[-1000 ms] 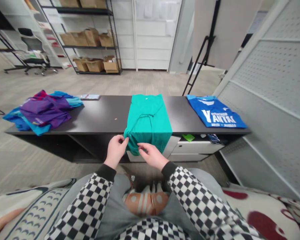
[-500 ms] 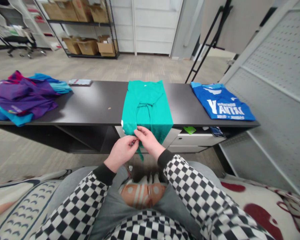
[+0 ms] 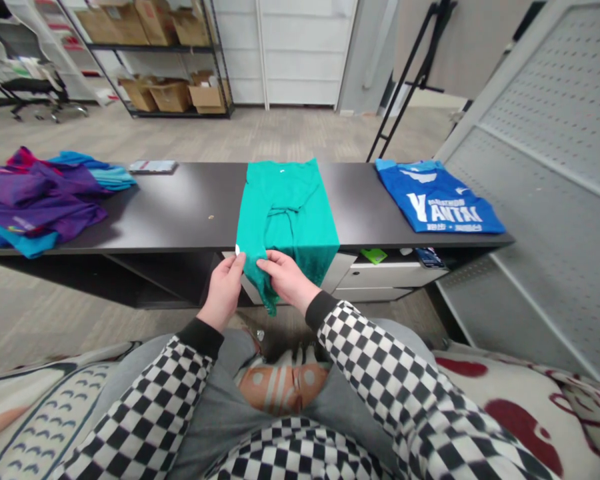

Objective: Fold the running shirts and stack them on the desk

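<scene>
Across the scene in front of me runs the dark worktop [image 3: 185, 207], with open dark compartments [image 3: 165, 277] below on the left and white drawers [image 3: 377, 277] below on the right. Largest of the cloth on it is the teal garment [image 3: 305, 223], lying in the middle; it stretches from the far edge to the near edge and hangs over the front towards me. On its upper face a loose fold crosses the middle and runs down in creases. At the left end sits a crumpled pile of clothes [image 3: 50, 193], purple on top with red and blues showing, spilling a little over the near edge. At the right end lies a blue shirt [image 3: 440, 200], flat, with white lettering.

My left hand [image 3: 220, 290] is at the left side of the hanging part, thumb and finger pinching the teal edge. My right hand [image 3: 290, 280] is just to its right, fingers pinching the same cloth further in; the two hands are apart.

Smaller still, a flat pale object [image 3: 153, 167] rests near the far edge, right of the pile. A bright green item [image 3: 374, 255] shows above the drawers. A small white patch [image 3: 237, 249] marks the teal edge by my left fingertips.
</scene>
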`<state>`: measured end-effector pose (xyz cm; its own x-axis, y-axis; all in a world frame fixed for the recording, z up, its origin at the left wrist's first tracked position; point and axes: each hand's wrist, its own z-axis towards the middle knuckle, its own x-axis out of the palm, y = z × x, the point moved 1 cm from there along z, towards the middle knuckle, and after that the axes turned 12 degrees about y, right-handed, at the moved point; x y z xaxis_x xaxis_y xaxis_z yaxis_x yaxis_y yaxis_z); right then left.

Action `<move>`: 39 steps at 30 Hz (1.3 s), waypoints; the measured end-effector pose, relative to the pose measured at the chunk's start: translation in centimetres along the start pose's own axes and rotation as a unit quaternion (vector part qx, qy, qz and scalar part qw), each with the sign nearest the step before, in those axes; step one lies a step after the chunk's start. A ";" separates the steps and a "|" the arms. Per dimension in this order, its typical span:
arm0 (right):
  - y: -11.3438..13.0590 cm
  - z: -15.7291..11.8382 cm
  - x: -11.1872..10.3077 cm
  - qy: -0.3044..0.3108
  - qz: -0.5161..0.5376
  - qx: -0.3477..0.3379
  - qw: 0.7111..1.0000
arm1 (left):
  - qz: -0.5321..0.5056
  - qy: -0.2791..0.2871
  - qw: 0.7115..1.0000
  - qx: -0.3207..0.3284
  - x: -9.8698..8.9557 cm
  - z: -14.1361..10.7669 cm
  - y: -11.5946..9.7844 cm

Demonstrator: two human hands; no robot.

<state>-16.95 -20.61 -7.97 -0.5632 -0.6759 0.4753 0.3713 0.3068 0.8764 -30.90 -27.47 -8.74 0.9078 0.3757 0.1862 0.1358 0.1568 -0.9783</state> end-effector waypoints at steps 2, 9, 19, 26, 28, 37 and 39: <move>-0.3 -0.1 0.1 -0.002 0.030 0.000 1.000 | -0.038 0.017 0.999 -0.013 0.3 0.0 0.2; 0.4 -0.8 0.0 -0.030 -0.051 -0.022 0.998 | -0.101 0.015 0.995 -0.021 0.4 0.8 -0.4; 1.3 -1.7 0.0 -0.101 -0.131 -0.041 0.985 | -0.074 0.018 0.997 -0.014 0.2 1.2 0.0; 1.3 -1.4 -0.4 -0.103 -0.128 -0.038 0.986 | -0.008 -0.017 0.999 0.044 -0.1 0.7 -0.3; 1.3 -1.5 -0.4 -0.108 -0.135 -0.043 0.984 | -0.017 -0.027 0.999 0.045 -0.1 0.5 -0.5; 1.4 -1.7 -0.1 -0.102 -0.141 -0.053 0.983 | -0.038 -0.046 0.998 0.029 0.7 0.3 -0.5; 1.2 -1.6 -0.3 -0.100 -0.130 -0.051 0.985 | -0.045 -0.033 0.998 0.011 1.0 0.2 -0.5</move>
<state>-15.15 -21.17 -7.22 -0.7799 -0.5735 0.2506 0.2615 0.0652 0.9630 -30.16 -26.98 -8.10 0.8639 0.4190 0.2795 0.2064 0.2117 -0.9553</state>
